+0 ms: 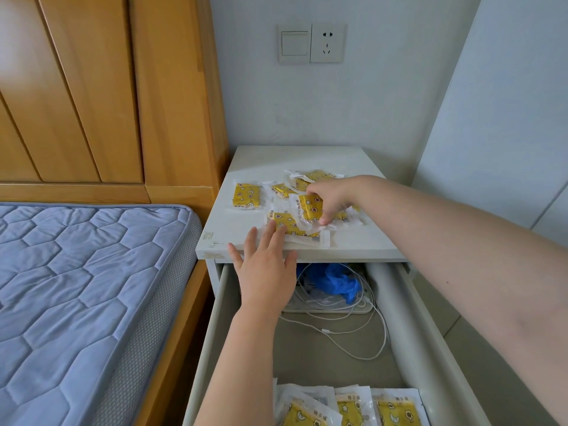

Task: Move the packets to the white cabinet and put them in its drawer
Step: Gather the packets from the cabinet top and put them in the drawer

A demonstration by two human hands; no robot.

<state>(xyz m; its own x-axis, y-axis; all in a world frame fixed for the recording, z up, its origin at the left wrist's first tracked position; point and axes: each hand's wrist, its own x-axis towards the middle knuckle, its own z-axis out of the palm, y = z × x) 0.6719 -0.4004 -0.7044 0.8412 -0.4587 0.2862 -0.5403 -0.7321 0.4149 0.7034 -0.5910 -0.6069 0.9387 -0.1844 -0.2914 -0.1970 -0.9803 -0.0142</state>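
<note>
Several yellow patterned packets (247, 196) in clear wrappers lie scattered on top of the white cabinet (264, 167). My right hand (330, 196) reaches over them and pinches one packet (310, 207) between thumb and fingers. My left hand (264, 265) stretches flat with straight fingers over the cabinet's front edge, its fingertips touching a packet (289, 227) there. Below, the drawer (212, 327) stands pulled out, and several more packets (353, 407) lie at its near end.
White cables (347, 330) and a crumpled blue plastic bag (333, 279) sit at the back of the drawer. A bed with a blue quilted mattress (80, 296) and wooden headboard (92, 87) stands left. A wall switch and socket (312, 43) hang above the cabinet.
</note>
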